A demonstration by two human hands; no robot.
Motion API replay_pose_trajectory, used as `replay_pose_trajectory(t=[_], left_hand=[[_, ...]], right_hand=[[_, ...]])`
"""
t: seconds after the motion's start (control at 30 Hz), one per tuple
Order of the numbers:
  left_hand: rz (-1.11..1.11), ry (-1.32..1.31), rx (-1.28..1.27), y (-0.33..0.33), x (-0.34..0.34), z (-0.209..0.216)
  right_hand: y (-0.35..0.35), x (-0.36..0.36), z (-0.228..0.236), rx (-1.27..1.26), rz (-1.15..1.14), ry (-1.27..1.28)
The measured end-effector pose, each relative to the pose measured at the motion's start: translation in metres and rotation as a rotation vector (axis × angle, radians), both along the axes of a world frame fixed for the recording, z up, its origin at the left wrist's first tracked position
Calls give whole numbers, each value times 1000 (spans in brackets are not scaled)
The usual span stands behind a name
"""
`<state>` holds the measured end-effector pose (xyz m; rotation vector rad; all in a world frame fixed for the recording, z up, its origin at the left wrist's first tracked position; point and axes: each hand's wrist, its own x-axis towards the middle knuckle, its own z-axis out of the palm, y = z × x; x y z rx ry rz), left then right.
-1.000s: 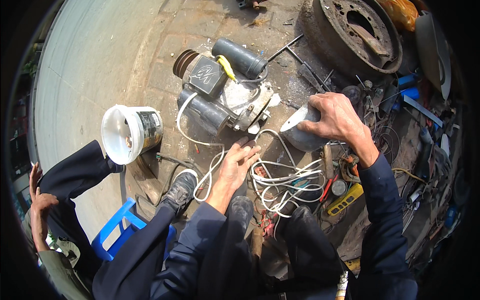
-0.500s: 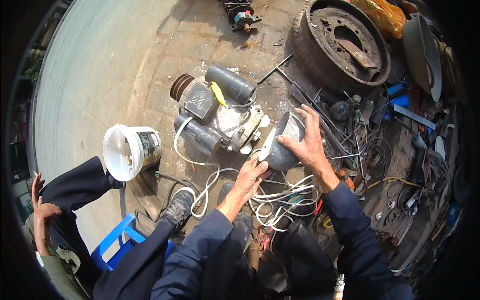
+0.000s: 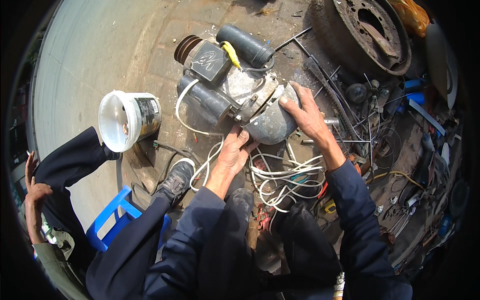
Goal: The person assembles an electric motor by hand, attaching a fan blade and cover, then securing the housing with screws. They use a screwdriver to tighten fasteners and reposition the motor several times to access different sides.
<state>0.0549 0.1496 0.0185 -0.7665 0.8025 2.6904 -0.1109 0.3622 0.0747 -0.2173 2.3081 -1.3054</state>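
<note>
Domed grey cover [image 3: 274, 122], in the head view, is beside the motor [image 3: 246, 84]; the right hand [image 3: 309, 114] pinches it between thumb and fingers. The left hand [image 3: 233, 154], fingers bent, meets its lower edge, grip unclear. Holding it steady, fingertips clear of the gap, seems wise. Its inside is hidden; contact with the motor is unclear.

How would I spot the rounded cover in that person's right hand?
Find the dusty motor with a grooved wheel, above the picture's middle. At its lower-right end, the person's right hand grips the cover. Unlike the motor's two straight black cylinders, this is grey and rounded like a bowl.
</note>
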Motion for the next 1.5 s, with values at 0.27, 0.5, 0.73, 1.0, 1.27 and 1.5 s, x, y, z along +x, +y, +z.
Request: replay_pose_trajectory(t=[0.27,0.5,0.73,1.0,1.27,1.5], left_hand=[[27,-43,4,-4,-5,0],[84,-126,159,-11,8,-4],[80,-230,272,-8,-4,-10],[135,-264,316,1,-10,-6],[95,-385,195,5,-20,-10],[28,-393,42,20,-22,-9]], right_hand=[[-11,-12,-12,-75,-8,-29],[-2,-2,-10,-218,-39,-84],[12,9,8,-404,-126,-98],[12,19,5,-381,-171,-33],[21,-3,-7,-386,-144,-381],[28,5,-1,-509,-137,-540]])
